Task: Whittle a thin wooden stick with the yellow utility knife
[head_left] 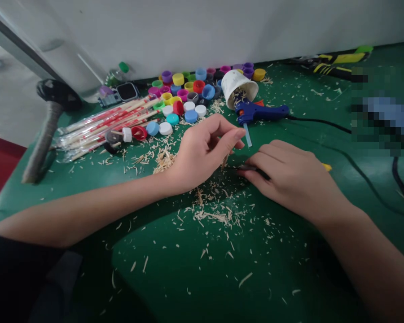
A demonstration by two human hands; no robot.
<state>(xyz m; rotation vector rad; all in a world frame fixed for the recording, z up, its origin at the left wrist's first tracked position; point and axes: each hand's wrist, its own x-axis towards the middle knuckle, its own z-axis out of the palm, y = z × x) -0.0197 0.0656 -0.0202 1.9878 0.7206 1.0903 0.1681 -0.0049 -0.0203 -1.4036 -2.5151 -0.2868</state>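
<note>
My left hand [202, 150] is closed in a pinch above the middle of the green table. Below its fingers shows the tip of a thin wooden stick [225, 161]; the rest is hidden by the hand. Just to the right, my right hand [286, 175] is wrapped round a knife [263, 173], its narrow dark blade pointing left toward the stick's tip. A yellow bit [327, 167] shows behind that hand. Pale wood shavings [218, 216] lie scattered under and in front of both hands, with a denser heap [164, 159] beside my left wrist.
Behind my hands are many coloured bottle caps [191, 116], a white cup [237, 85] on its side, and a blue glue gun [262, 113] with a cable. Wrapped chopsticks [111, 121], a mallet [50, 121] and a watch [127, 92] lie left; yellow-black pliers [343, 58] lie back right.
</note>
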